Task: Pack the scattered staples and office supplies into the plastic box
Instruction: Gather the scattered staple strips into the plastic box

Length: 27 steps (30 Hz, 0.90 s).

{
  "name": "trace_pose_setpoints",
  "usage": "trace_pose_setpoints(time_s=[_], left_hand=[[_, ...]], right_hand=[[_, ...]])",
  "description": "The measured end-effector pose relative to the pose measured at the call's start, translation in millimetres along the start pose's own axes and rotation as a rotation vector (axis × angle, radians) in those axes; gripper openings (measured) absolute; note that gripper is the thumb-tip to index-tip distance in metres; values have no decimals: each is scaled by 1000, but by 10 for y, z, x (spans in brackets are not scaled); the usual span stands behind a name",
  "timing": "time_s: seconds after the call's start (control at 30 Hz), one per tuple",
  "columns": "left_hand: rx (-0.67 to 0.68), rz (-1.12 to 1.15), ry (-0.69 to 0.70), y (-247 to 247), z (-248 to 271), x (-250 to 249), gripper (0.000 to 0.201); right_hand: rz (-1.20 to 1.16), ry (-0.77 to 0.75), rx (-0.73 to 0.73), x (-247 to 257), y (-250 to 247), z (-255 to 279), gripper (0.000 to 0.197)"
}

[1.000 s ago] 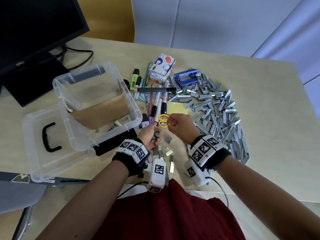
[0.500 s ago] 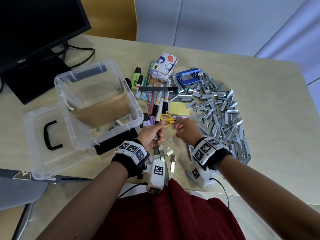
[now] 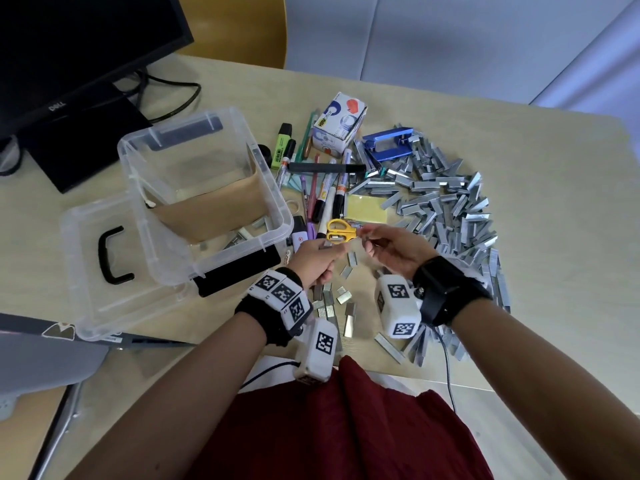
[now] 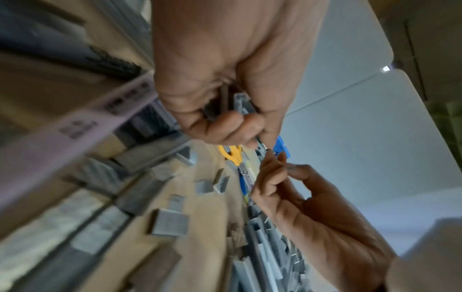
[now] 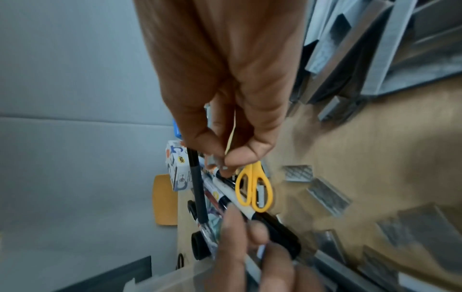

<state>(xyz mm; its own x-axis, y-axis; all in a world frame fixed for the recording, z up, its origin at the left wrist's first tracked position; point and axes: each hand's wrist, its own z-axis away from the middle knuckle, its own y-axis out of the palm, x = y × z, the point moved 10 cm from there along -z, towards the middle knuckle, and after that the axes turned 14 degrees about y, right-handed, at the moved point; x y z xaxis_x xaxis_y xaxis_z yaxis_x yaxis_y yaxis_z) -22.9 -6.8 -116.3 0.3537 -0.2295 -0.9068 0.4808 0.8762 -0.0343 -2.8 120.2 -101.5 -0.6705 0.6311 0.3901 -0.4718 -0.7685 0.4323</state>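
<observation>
Staples point(image 3: 446, 209), grey strips in a broad heap, cover the right side of a pale wooden table point(image 3: 554, 188), with a few short strips point(image 3: 349, 318) lying loose near its front edge between the person's wrists. The clear plastic box point(image 3: 204, 188) stands open at the left, tilted, with its lid point(image 3: 104, 271) lying beside it; a brown card and a few staple strips lie inside. Between box and heap lie markers and pens point(image 3: 329, 195), a yellow pad point(image 3: 365, 207), yellow-handled scissors point(image 3: 341, 231), a small printed carton point(image 3: 341, 124) and a blue metal tool point(image 3: 388, 145). The left hand point(image 3: 313, 259) is held above the table just right of the box, fingers curled round a bundle of staple strips point(image 4: 231, 106). The right hand point(image 3: 394, 249) faces it, thumb and forefinger pinched together on something tiny and grey, too small to identify. The two hands' fingertips nearly meet.
</observation>
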Motion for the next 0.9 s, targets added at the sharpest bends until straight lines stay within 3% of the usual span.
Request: trace_pose_setpoints(time_s=[0.1,0.23,0.33,0.4,0.47,0.53,0.6,0.8,0.9], left_hand=[[-43,39,-42,32,-52,-25,37],[-81,103,-80,29,-57,-62,39],[-113,96,-86,-22,-42,-67,44],[-133,74,-88,-47,-36,-61,46],[-139,66,-98,-53,-26,-40,45],[-132,58,-104,-50,-13,-12,44],[-125,50,-98,-52,-3,-2,43],[-152,48,-72,-137,25,4,42],[-156,42,-89,-170,42,26,41]], right_hand=[[3,-7,-17,-8,14,5,24],[-141,108,6,-112,-20,-45,24],[-22,127,-56,-143,-63,-69,29],[316,19,-214,-34,-115,-104,28],[940,-182,-443,159,-41,-102,31],[1438,-286,-563,132,112,-183,32],[1599,-295,-609,34,135,-263,25],[1525,-269,-566,68,103,-286,18],[979,-203,-355,109,34,-180,22]])
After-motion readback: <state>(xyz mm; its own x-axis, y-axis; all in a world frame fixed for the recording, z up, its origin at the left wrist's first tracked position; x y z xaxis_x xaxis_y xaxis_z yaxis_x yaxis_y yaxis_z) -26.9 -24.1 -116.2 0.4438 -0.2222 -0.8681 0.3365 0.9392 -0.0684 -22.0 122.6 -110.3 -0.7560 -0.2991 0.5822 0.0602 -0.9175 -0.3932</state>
